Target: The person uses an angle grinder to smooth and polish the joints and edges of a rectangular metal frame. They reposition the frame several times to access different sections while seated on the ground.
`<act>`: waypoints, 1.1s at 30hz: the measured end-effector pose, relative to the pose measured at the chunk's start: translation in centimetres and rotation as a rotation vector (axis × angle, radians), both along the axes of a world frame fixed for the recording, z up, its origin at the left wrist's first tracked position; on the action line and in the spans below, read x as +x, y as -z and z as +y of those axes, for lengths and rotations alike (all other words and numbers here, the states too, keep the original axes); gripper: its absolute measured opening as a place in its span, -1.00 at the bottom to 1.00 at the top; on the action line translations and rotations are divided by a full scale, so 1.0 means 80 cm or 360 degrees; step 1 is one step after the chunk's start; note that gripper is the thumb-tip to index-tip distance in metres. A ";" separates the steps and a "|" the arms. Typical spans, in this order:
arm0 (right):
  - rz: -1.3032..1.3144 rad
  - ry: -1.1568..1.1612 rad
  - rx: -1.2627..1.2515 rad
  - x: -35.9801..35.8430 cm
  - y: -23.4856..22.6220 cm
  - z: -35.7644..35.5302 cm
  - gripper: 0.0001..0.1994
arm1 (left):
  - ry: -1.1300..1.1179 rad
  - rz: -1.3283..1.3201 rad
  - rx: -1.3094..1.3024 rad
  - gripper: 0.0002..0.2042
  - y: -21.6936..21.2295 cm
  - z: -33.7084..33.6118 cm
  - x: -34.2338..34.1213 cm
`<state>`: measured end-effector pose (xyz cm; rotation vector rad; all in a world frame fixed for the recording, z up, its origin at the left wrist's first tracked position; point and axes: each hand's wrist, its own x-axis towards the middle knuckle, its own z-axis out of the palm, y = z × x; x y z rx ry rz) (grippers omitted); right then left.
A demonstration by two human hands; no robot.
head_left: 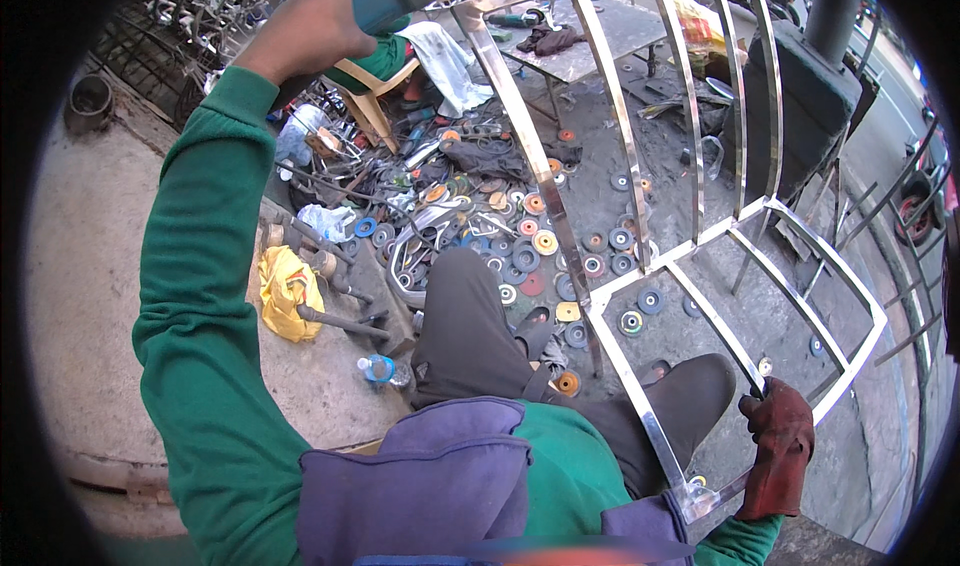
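Polished silver metal frame with curved slats (pixel 690 244): right side, spanning far to near. Right hand (pixel 780 446), in dark red glove: clamped on frame's near right part. Bare left hand (pixel 305 31), far left: closed around teal-bodied power tool (pixel 385 1), near frame's far left corner. Multicoloured round discs (pixel 545 243) scattered on grey floor (pixel 740 331); crumpled yellow plastic bag (pixel 288 296), left.

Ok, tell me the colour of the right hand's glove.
The glove is dark reddish brown; head view.

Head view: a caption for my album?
Bare left hand holding a teal power tool, gloved right hand gripping a metal frame.
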<state>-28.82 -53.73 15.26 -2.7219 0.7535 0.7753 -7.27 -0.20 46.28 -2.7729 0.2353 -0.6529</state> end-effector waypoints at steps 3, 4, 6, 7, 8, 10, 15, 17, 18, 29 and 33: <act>-0.0028 0.0067 0.0072 -0.001 0.002 -0.002 -0.64 | 0.0057 0.0014 -0.0005 -0.23 0.005 0.000 -0.002; -0.0026 0.0061 0.0068 -0.001 0.002 -0.003 -0.63 | 0.0063 0.0056 -0.0010 -0.24 0.007 -0.001 0.000; -0.0014 0.0048 0.0064 -0.002 0.004 -0.003 -0.61 | 0.0092 0.0099 0.0015 -0.25 0.008 -0.002 0.003; -0.0035 0.0044 0.0061 -0.003 0.004 -0.004 -0.61 | 0.0115 0.0099 0.0046 -0.26 0.009 -0.003 0.005; -0.0053 0.0041 0.0059 -0.004 0.005 -0.004 -0.60 | 0.0137 0.0101 0.0079 -0.27 0.011 -0.003 0.007; -0.0070 0.0054 0.0075 -0.005 0.006 -0.004 -0.59 | 0.0114 0.0097 0.0086 -0.27 0.013 -0.005 0.013; -0.0081 0.0049 0.0085 -0.007 0.004 -0.004 -0.58 | -0.0002 0.0064 0.0007 -0.31 0.014 -0.006 0.023; -0.0071 0.0035 0.0061 -0.006 0.002 -0.004 -0.58 | 0.0033 0.0116 -0.0028 -0.31 0.012 0.001 0.023; -0.0064 0.0031 0.0051 -0.005 0.002 -0.004 -0.58 | 0.0104 0.0059 0.0039 -0.33 0.014 0.003 0.025; 0.0062 0.0123 0.0045 0.005 -0.034 0.026 -0.55 | 0.0190 0.0025 0.0081 -0.22 0.036 0.019 0.042; 0.0105 0.0158 0.0080 0.005 -0.037 0.026 -0.56 | 0.0190 0.0016 0.0063 -0.20 0.036 0.020 0.045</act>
